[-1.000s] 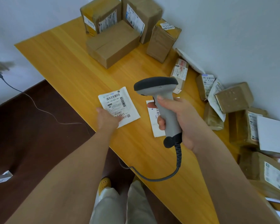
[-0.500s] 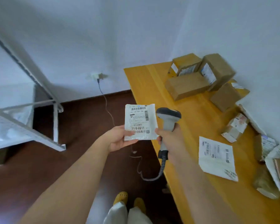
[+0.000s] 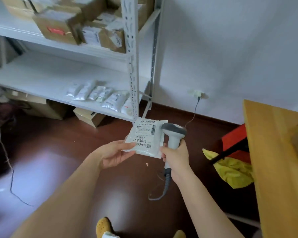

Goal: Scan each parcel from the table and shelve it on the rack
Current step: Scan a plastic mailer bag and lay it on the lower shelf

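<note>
Far left of the rack upright (image 3: 133,69), the lower shelf (image 3: 41,78) is bare white board; close beside the upright on that same shelf lies a row of small white poly mailers (image 3: 100,97), with cardboard boxes (image 3: 58,26) on the shelf above. Below and just right of the upright's foot, the left hand (image 3: 113,153) pinches the white label-faced parcel (image 3: 145,138) by its lower left corner, thumb on top, label up and readable. Touching the parcel's right edge, the barcode scanner (image 3: 173,134) stands in the right hand (image 3: 176,158), grip wrapped round the handle, cable trailing down to the floor. Well right of the upright, the desk (image 3: 273,152) edge shows.

The parcel is in the air, short of the shelf. To shelve it well, I'd say reach with the left hand alone, carry the parcel flat toward that mailer row, and lay it label-up beside them rather than on top. Keep the scanner low and its cable away from the upright.
</note>
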A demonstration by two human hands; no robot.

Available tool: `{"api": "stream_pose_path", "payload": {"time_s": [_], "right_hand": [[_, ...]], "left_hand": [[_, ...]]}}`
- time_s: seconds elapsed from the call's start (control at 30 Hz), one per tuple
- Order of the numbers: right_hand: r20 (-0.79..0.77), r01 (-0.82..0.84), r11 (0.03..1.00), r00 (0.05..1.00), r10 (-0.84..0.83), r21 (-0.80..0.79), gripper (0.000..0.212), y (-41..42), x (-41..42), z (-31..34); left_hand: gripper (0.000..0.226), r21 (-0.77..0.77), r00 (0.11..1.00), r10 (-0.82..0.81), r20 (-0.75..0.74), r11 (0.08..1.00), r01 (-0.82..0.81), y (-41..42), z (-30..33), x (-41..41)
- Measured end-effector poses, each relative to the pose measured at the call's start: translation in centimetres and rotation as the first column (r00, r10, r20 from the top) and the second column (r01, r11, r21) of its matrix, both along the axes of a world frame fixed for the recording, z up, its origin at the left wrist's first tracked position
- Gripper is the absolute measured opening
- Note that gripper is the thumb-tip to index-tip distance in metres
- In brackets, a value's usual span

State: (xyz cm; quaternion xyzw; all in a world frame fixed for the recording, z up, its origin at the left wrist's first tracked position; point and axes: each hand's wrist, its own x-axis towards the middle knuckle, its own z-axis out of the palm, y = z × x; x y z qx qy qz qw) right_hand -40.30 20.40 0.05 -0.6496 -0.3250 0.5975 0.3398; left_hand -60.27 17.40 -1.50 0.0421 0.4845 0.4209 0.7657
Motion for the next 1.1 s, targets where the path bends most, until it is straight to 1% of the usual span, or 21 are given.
{"api": "stream_pose_path", "payload": {"time_s": [0.07,0.13,0.23,0.33,0.4,0.5,0.57,0.67,0.77,0.9,0.97,1.1], "right_hand": [[-0.001,0.019,1.000,1.000,-0.019,-0.004,0.049,-0.7,-5.3,-0.7],[-0.018,0.040,0.998,0.999,-0.041,-0.048,0.046,-1.5,-10.7,-1.4],[-0.062,0.006,0.993,0.998,-0.013,-0.121,0.039,-2.7,-18.0,-1.8],[-0.067,-0.030,0.990,0.998,0.021,-0.136,0.037,-3.4,-23.7,-1.6],[-0.065,-0.065,0.992,0.996,0.058,-0.112,0.037,-3.1,-27.2,-1.3],[-0.037,-0.138,0.988,0.990,0.136,-0.063,0.036,-1.7,-32.7,-1.2],[-0.036,-0.174,0.983,0.984,0.173,-0.050,0.037,-0.5,-36.2,-1.2],[-0.046,-0.219,0.974,0.975,0.216,-0.053,0.034,2.0,-41.7,-1.6],[-0.061,-0.230,0.970,0.972,0.225,-0.077,0.032,5.0,-47.3,-2.8],[-0.067,-0.267,0.953,0.963,0.260,-0.140,0.032,9.6,-54.9,-3.9],[-0.059,-0.276,0.949,0.961,0.270,-0.151,0.032,11.7,-58.3,-3.9],[-0.019,-0.258,0.951,0.966,0.258,-0.169,0.030,15.6,-64.0,-3.9]], "left_hand": [[0.034,-0.011,0.997,0.058,0.051,0.998,-0.058,-1.4,-1.1,-4.7],[0.029,-0.028,0.989,0.134,0.061,0.991,-0.133,-2.7,-2.2,-9.7],[0.029,-0.042,0.962,0.272,-0.037,0.961,-0.273,-4.9,-3.2,-18.0],[0.022,-0.052,0.897,0.415,-0.153,0.903,-0.427,-6.4,-3.3,-25.9],[0.019,-0.048,0.851,0.491,-0.183,0.861,-0.507,-6.4,-3.2,-29.8],[0.018,-0.051,0.806,0.563,-0.183,0.813,-0.579,-5.2,-3.5,-34.0],[0.015,-0.076,0.784,0.590,-0.194,0.787,-0.612,-4.0,-4.0,-36.7],[0.007,-0.127,0.765,0.592,-0.254,0.763,-0.633,-1.7,-5.1,-41.4],[0.008,-0.168,0.746,0.586,-0.316,0.740,-0.652,0.7,-6.7,-47.2],[0.013,-0.219,0.701,0.627,-0.341,0.672,-0.707,4.1,-8.7,-55.7],[0.014,-0.221,0.691,0.633,-0.350,0.661,-0.717,6.2,-9.1,-59.7],[0.015,-0.235,0.686,0.657,-0.313,0.646,-0.726,10.8,-10.7,-65.9]]}}
